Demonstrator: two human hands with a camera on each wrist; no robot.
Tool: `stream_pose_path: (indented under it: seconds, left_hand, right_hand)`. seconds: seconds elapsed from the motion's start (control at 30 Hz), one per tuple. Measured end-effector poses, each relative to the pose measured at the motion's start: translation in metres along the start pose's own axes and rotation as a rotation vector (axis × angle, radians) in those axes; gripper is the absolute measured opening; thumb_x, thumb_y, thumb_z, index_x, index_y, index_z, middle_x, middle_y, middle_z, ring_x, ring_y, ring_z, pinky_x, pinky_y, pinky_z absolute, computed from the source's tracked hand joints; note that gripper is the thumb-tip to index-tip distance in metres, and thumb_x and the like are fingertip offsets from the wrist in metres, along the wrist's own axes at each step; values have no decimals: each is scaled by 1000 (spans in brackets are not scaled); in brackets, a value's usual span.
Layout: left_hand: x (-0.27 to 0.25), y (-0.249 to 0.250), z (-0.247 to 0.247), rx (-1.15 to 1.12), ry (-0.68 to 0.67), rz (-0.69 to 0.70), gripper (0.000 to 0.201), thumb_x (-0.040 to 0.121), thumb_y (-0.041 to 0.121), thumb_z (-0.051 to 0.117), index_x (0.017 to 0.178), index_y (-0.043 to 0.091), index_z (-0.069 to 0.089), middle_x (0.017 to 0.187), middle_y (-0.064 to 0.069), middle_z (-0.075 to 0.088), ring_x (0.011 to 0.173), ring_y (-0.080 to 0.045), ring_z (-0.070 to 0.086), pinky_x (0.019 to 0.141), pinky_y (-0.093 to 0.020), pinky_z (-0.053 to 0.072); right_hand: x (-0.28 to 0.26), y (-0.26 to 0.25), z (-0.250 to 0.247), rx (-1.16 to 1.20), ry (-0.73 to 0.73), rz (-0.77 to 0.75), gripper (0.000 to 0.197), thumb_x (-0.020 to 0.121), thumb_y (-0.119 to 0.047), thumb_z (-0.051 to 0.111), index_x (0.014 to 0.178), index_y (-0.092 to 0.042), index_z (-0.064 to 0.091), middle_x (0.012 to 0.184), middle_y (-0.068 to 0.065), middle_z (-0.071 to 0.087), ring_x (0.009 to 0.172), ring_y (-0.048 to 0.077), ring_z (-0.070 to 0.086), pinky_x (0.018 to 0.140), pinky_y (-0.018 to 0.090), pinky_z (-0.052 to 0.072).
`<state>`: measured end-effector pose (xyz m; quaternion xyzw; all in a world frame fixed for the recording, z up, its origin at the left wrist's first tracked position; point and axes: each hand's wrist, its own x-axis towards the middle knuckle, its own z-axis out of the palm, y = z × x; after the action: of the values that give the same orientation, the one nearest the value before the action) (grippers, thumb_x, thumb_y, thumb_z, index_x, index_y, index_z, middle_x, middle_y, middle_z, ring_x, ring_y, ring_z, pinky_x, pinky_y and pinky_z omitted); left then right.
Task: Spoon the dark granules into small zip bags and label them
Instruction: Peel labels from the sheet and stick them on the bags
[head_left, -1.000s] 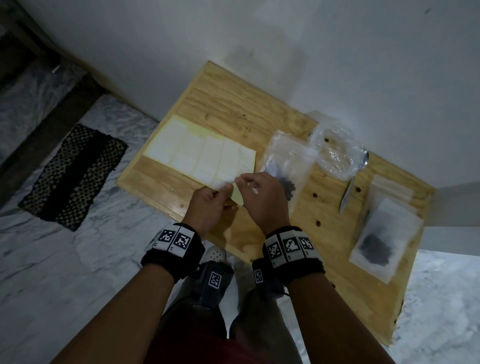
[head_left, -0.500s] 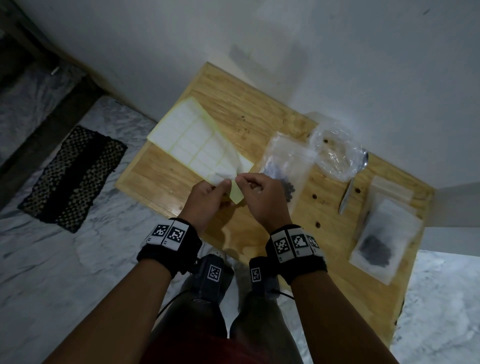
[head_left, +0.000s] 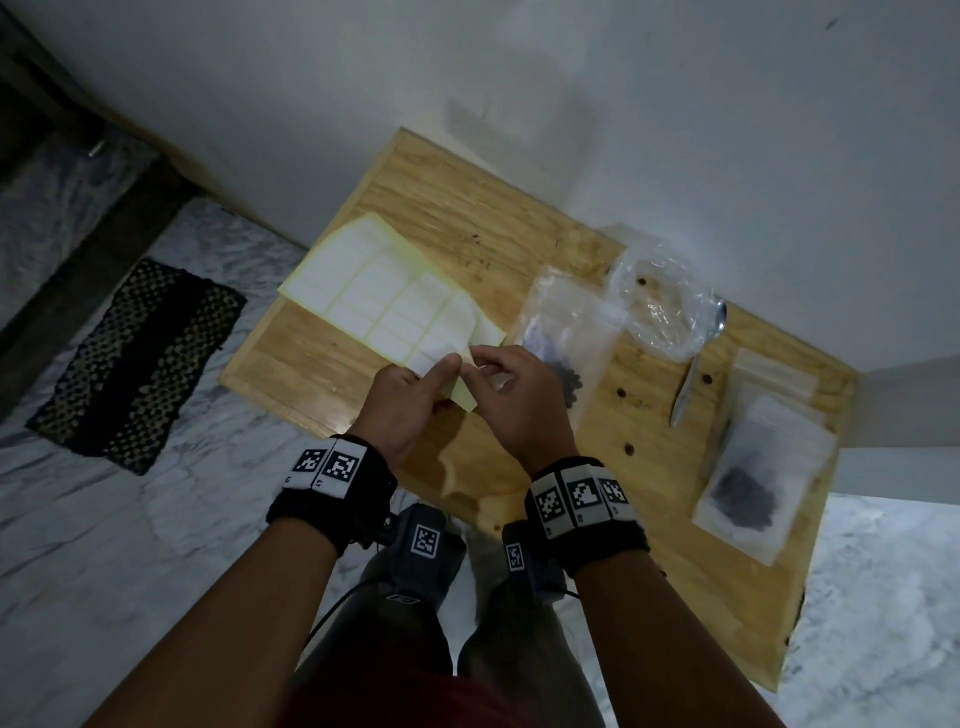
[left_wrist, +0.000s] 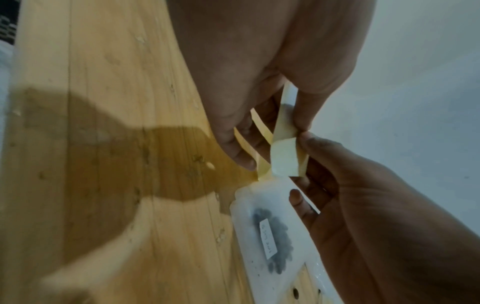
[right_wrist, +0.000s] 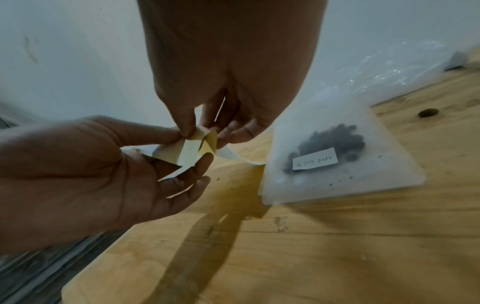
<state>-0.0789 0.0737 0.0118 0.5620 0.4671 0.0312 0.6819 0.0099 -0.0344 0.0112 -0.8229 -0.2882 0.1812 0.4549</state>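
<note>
Wooden table (head_left: 519, 234) is running under my hands, its far edge tight against the white wall (head_left: 571, 78) and its near edge just in front of my knees. I'm lifting the label sheet (head_left: 384, 291) off the boards at its near corner; my left hand (head_left: 400, 405) is pinching that corner between thumb and fingers, and my right hand (head_left: 519, 395) is pinching the peeling label (left_wrist: 283, 158) right beside it, thumb tips almost meeting. Bare wood is lying open to the left of the sheet and along the near edge on my right.

Just right of my right hand, the zip bag (head_left: 566, 332) with the dark granules (head_left: 569, 382) is lying flat. Farther right the spoon (head_left: 696, 364) is pointing away from me, its bowl touching the crumpled clear bag (head_left: 660, 306), and a stack of filled zip bags (head_left: 753, 467) is sitting near the right edge. On the marble floor (head_left: 104, 519) off the left edge a dark mat (head_left: 130, 364) is lying well apart from the table.

My wrist cameras are giving me what the head view is hiding: the sheet's yellow backing curling between my fingers, and a handwritten white sticker (right_wrist: 314, 161) already sitting on the near bag over the granules. I cannot read its writing.
</note>
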Motion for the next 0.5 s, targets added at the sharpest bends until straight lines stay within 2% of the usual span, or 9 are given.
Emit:
stream_pose_path:
  seconds: [0.1, 0.17, 0.23, 0.27, 0.33, 0.4, 0.43, 0.47, 0.5]
  left_hand:
    - [-3, 4, 0, 36, -29, 38, 56, 90, 35, 64, 48, 9, 39, 46, -6, 35, 47, -18, 40, 53, -23, 42]
    - [-1, 4, -1, 44, -30, 51, 53, 89, 40, 65, 57, 0, 52, 60, -16, 46, 57, -24, 48, 59, -30, 42]
    - [-2, 4, 0, 42, -24, 45, 61, 88, 43, 66, 59, -11, 56, 63, -21, 52, 60, -27, 52, 62, -35, 42]
    - [-1, 4, 0, 48, -20, 35, 61, 88, 42, 66, 56, -10, 57, 60, -19, 53, 60, -27, 53, 63, -36, 42]
    - [-1, 6, 2, 60, -16, 37, 58, 89, 37, 66, 38, 13, 53, 46, -7, 49, 57, -25, 51, 64, -37, 44]
    - [0, 7, 4, 63, -9, 29, 57, 90, 35, 65, 36, 16, 57, 44, 2, 51, 56, -22, 52, 67, -38, 50]
    - [2, 6, 4, 46, -6, 27, 49, 89, 37, 66, 47, 11, 67, 52, -3, 58, 61, -23, 58, 73, -39, 54]
    - [1, 6, 3, 20, -6, 23, 50, 86, 42, 68, 65, -3, 71, 66, -14, 65, 70, -27, 64, 80, -42, 58]
    - [3, 5, 3, -7, -3, 7, 59, 84, 45, 69, 80, -14, 68, 79, -23, 68, 79, -31, 68, 84, -46, 58]
  right_hand:
    - [2, -1, -3, 53, 7, 61, 24, 88, -23, 69, 107, -8, 72, 99, 3, 72, 82, 0, 61, 74, 7, 48]
    - [4, -2, -4, 89, 15, 114, 23, 90, -23, 67, 107, -8, 73, 101, 3, 73, 83, 0, 63, 75, 8, 49]
    - [4, -3, -4, 112, 33, 140, 22, 92, -22, 64, 105, -7, 73, 100, 4, 74, 84, 0, 64, 76, 10, 51]
    - [5, -3, -4, 119, 38, 147, 22, 92, -21, 63, 105, -6, 74, 99, 4, 74, 84, 1, 65, 76, 12, 51]
    - [5, -3, -6, 122, 57, 159, 21, 93, -20, 62, 104, -6, 74, 97, 4, 74, 83, 3, 65, 74, 12, 51]
    - [5, -2, -10, 102, 111, 168, 20, 94, -20, 61, 103, -8, 74, 94, 4, 74, 79, 4, 64, 71, 10, 50]
    - [5, -1, -12, 92, 144, 179, 20, 94, -21, 61, 102, -9, 74, 92, 4, 74, 76, 4, 64, 70, 11, 50]
    - [6, 1, -15, 98, 177, 195, 18, 94, -21, 61, 99, -10, 75, 88, 3, 74, 73, 6, 65, 70, 16, 53]
    - [6, 2, -17, 123, 208, 214, 16, 93, -20, 61, 95, -13, 75, 84, 1, 74, 72, 8, 67, 72, 25, 56]
